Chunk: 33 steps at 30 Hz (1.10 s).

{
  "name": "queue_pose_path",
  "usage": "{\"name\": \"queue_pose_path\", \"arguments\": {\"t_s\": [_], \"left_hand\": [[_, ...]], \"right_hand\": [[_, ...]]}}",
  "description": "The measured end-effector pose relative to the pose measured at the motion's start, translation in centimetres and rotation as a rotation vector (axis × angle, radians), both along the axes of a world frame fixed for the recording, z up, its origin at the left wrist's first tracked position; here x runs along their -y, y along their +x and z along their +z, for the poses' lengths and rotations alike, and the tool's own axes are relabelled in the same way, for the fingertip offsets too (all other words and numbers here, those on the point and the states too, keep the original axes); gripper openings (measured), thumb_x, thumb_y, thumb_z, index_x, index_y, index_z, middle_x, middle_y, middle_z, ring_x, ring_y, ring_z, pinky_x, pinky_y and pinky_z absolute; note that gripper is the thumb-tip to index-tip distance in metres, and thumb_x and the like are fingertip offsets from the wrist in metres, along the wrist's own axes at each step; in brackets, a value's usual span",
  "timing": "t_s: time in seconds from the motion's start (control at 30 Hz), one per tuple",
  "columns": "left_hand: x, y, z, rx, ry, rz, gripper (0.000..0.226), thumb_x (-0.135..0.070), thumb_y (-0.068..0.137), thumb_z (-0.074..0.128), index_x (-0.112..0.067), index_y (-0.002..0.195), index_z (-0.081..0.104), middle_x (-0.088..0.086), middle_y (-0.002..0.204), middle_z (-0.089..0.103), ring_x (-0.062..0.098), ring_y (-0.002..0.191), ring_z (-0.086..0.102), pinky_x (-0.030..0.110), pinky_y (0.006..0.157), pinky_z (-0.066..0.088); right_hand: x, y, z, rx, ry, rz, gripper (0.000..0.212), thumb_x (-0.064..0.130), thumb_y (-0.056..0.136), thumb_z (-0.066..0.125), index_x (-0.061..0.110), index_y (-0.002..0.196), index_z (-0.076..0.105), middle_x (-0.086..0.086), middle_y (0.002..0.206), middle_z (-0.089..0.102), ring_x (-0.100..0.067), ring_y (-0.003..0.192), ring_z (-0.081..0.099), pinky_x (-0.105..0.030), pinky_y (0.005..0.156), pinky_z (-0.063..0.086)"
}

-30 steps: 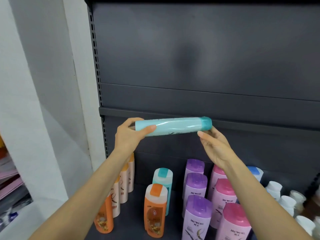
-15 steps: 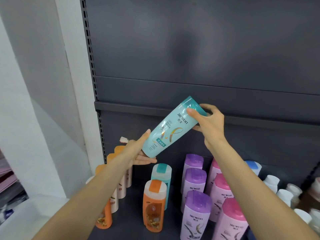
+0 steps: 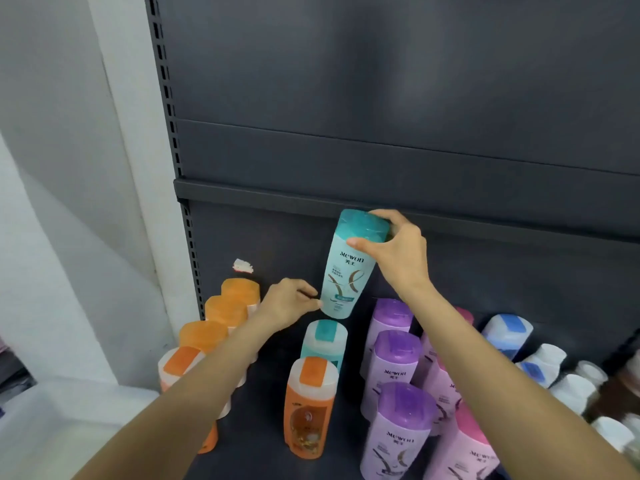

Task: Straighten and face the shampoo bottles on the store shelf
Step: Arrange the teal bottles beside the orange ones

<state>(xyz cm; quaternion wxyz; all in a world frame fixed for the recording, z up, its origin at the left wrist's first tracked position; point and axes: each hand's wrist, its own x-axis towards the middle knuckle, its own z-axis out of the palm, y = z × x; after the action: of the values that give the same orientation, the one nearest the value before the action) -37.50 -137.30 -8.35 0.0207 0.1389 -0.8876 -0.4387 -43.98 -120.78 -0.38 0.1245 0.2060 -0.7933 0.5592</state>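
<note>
Several rows of shampoo bottles stand on the dark shelf (image 3: pixel 263 459), caps up and labels mostly facing out: the orange row (image 3: pixel 221 311) at 9 o'clock, purple bottles (image 3: pixel 394 372) and pink ones (image 3: pixel 474 455) toward 4 o'clock, white containers (image 3: pixel 571 393) at the far 3 o'clock edge. Those look largely done. One teal bottle (image 3: pixel 349 271) is not shelved yet; it hangs upright near centre, label forward, above the short teal-capped column (image 3: pixel 323 344) at 6 o'clock. Right hand (image 3: pixel 398 258) is clamped around its cap end, fingers curled over the top. Left hand (image 3: pixel 287 303) pinches the bottom edge with curled fingertips. What remains, I judge, is lowering it behind that teal row and squaring it.
</note>
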Motion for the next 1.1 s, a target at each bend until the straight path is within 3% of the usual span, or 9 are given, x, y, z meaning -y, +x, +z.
{"name": "queue_pose_path", "arguments": {"t_s": [0.1,0.2,0.37,0.47,0.53,0.9,1.03,1.1], "left_hand": [[0.3,-0.5,-1.1,0.050,-0.046,-0.111,0.035,-0.028,0.084,0.069,-0.015,0.116,0.064,0.004,0.114,0.067,0.014,0.105,0.061,0.024,0.091,0.046],[0.5,-0.8,-2.5,0.069,0.035,-0.111,0.026,-0.026,0.082,0.071,-0.016,0.106,0.070,0.002,0.108,0.069,0.009,0.095,0.061,0.024,0.086,0.050],[0.4,-0.9,-4.1,0.108,0.159,-0.063,0.017,-0.027,0.082,0.071,-0.018,0.097,0.071,-0.004,0.099,0.067,0.010,0.099,0.061,0.022,0.077,0.049],[0.2,-0.9,-4.2,0.109,0.196,-0.032,0.018,-0.024,0.084,0.070,-0.015,0.099,0.069,0.000,0.104,0.067,0.010,0.098,0.059,0.019,0.072,0.047],[0.1,-0.9,-4.2,0.102,0.212,-0.020,0.020,-0.021,0.084,0.069,-0.013,0.103,0.068,0.001,0.107,0.067,0.009,0.097,0.058,0.021,0.078,0.047],[0.0,-0.9,-4.8,0.078,0.194,-0.005,0.022,-0.023,0.085,0.068,-0.012,0.104,0.068,0.004,0.109,0.067,0.010,0.097,0.058,0.027,0.087,0.049],[0.0,-0.8,-4.9,0.071,0.205,0.001,0.023,-0.023,0.085,0.068,-0.012,0.104,0.068,0.004,0.109,0.067,0.011,0.098,0.059,0.027,0.086,0.049],[-0.1,-0.7,-4.9,0.061,0.199,0.010,0.022,-0.023,0.085,0.068,-0.012,0.104,0.068,0.004,0.109,0.067,0.012,0.100,0.059,0.027,0.086,0.049]], "right_hand": [[0.5,-0.9,-2.0,0.031,0.084,0.029,0.048,0.018,0.061,0.087,0.022,0.104,0.064,0.005,0.097,0.068,-0.009,0.093,0.063,-0.019,0.078,0.050],[1.1,-1.8,-4.4,0.090,0.140,0.049,0.049,0.017,0.059,0.088,0.023,0.100,0.064,0.003,0.096,0.069,-0.010,0.092,0.064,-0.016,0.075,0.050],[2.0,-2.9,-7.8,0.152,0.228,0.045,0.049,0.020,0.058,0.089,0.020,0.100,0.064,0.003,0.097,0.068,-0.010,0.090,0.064,-0.007,0.068,0.045],[2.5,-3.3,-8.9,0.158,0.334,0.052,0.050,0.023,0.059,0.089,0.018,0.102,0.064,0.003,0.097,0.066,-0.012,0.091,0.061,-0.016,0.073,0.044],[2.8,-3.3,-9.5,0.165,0.412,0.073,0.052,0.023,0.060,0.088,0.016,0.104,0.063,0.004,0.098,0.062,-0.013,0.093,0.058,-0.021,0.075,0.042],[2.4,-3.9,-12.8,0.273,0.462,0.173,0.046,0.015,0.066,0.085,0.011,0.105,0.060,-0.001,0.102,0.060,-0.016,0.095,0.056,-0.020,0.072,0.039],[2.5,-4.1,-12.8,0.292,0.525,0.195,0.046,0.016,0.071,0.082,0.009,0.109,0.058,-0.002,0.103,0.059,-0.014,0.091,0.053,-0.018,0.065,0.037],[2.3,-4.6,-12.6,0.311,0.576,0.208,0.046,0.017,0.071,0.082,0.010,0.108,0.056,-0.005,0.103,0.060,-0.016,0.090,0.054,-0.021,0.070,0.039]]}}
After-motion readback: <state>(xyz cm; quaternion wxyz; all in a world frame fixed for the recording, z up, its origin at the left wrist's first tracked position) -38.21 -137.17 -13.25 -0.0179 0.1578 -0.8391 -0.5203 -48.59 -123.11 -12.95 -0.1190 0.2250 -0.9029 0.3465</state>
